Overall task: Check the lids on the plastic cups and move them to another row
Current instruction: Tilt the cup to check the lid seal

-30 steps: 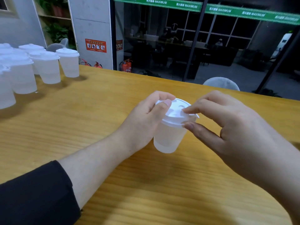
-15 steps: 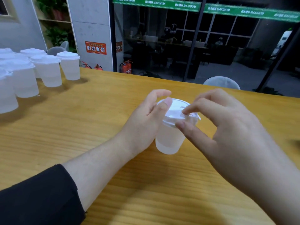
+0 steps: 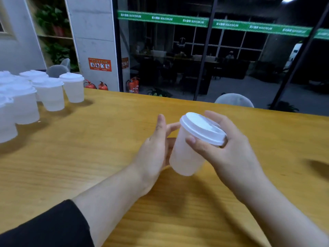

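A translucent plastic cup (image 3: 185,157) with a white lid (image 3: 201,127) hangs tilted above the wooden table (image 3: 89,148), its lid leaning toward the right. My right hand (image 3: 229,154) grips it just under the lid, thumb in front and fingers behind. My left hand (image 3: 154,148) is beside the cup's left side with fingers straight, fingertips close to the cup wall; contact is unclear. Several lidded cups (image 3: 49,93) stand grouped at the table's far left.
A grey chair back (image 3: 234,100) rises behind the table's far edge. Beyond it is a dark glass wall with a green banner, and red fire extinguishers (image 3: 132,84) stand on the floor. A dark blurred shape (image 3: 318,166) lies at the table's right edge.
The cup has been lifted and tilted to the right. My right hand moved from pinching the lid's rim to gripping the cup; my left hand let go and opened.
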Demonstrator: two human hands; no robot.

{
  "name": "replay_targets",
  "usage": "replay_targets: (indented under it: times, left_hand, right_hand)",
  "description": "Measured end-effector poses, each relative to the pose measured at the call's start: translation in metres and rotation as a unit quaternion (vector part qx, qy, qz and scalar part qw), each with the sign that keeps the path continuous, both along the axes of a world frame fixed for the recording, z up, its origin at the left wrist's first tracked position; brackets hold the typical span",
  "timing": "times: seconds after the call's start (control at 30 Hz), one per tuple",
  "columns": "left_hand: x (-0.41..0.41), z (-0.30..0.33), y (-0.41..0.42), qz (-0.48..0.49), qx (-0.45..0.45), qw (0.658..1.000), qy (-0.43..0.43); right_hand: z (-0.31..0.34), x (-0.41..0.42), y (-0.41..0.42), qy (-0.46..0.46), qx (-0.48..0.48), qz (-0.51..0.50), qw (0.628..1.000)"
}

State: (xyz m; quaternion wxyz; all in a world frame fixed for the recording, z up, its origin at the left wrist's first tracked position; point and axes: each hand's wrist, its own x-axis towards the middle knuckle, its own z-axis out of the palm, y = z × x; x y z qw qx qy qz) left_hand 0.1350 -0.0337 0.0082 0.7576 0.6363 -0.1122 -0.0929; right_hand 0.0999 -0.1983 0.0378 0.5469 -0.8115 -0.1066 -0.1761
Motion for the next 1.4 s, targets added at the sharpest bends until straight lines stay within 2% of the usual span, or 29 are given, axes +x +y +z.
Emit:
replay_targets:
  times: [0.07, 0.17, 0.3, 0.4, 0.5, 0.57, 0.67, 0.77, 0.87, 0.9, 0.93, 1.07, 1.17, 1.3, 1.4]
  left_hand:
    - [-0.001, 0.002, -0.002, -0.027, -0.066, 0.995, 0.070]
    - [-0.008, 0.005, -0.004, -0.082, -0.133, 0.981, 0.120]
    - [-0.011, 0.008, -0.003, -0.042, -0.107, 0.981, 0.158]
    - [-0.014, 0.011, -0.001, -0.062, -0.074, 0.978, 0.183]
    - [-0.018, 0.012, -0.004, -0.073, -0.111, 0.968, 0.213]
    - [-0.022, 0.011, -0.009, -0.048, -0.150, 0.967, 0.198]
    - [-0.028, 0.010, -0.020, 0.054, -0.175, 0.970, 0.161]
    - [-0.026, 0.010, -0.021, 0.137, -0.133, 0.977, 0.097]
    - [-0.021, 0.009, -0.016, 0.172, -0.066, 0.983, 0.006]
    - [-0.020, 0.009, -0.015, 0.173, -0.055, 0.983, -0.002]
    - [-0.019, 0.009, -0.014, 0.158, -0.053, 0.986, 0.015]
    - [-0.021, 0.013, -0.011, 0.009, -0.039, 0.982, 0.184]
    - [-0.018, 0.013, -0.009, -0.013, -0.055, 0.969, 0.241]
    - [-0.023, 0.012, -0.013, 0.014, -0.097, 0.970, 0.222]
    - [-0.024, 0.009, -0.020, 0.099, -0.099, 0.981, 0.135]
  right_hand:
    - [0.001, 0.001, 0.001, -0.017, 0.060, -0.018, 0.998]
    - [0.000, 0.002, 0.001, -0.016, 0.054, -0.010, 0.998]
    - [0.008, -0.003, -0.011, -0.011, -0.011, 0.062, 0.998]
    - [0.010, -0.007, -0.018, -0.009, -0.050, 0.096, 0.994]
    - [0.006, -0.006, -0.018, -0.022, -0.075, 0.089, 0.993]
    - [0.005, -0.005, -0.016, -0.032, -0.053, 0.082, 0.995]
    - [0.001, -0.003, -0.013, -0.033, -0.023, 0.073, 0.997]
    - [-0.002, -0.002, -0.005, -0.040, 0.005, 0.049, 0.998]
    - [-0.005, 0.000, 0.001, -0.028, 0.059, 0.034, 0.997]
    - [-0.005, 0.000, 0.001, -0.018, 0.068, 0.033, 0.997]
    - [-0.004, 0.000, -0.001, -0.008, 0.060, 0.030, 0.998]
    - [-0.002, -0.001, -0.011, 0.009, -0.021, 0.036, 0.999]
    - [-0.007, -0.001, -0.011, 0.001, -0.061, 0.051, 0.997]
    - [-0.009, 0.001, -0.006, -0.031, -0.070, 0.039, 0.996]
    - [-0.010, 0.002, 0.000, -0.060, -0.041, -0.012, 0.997]
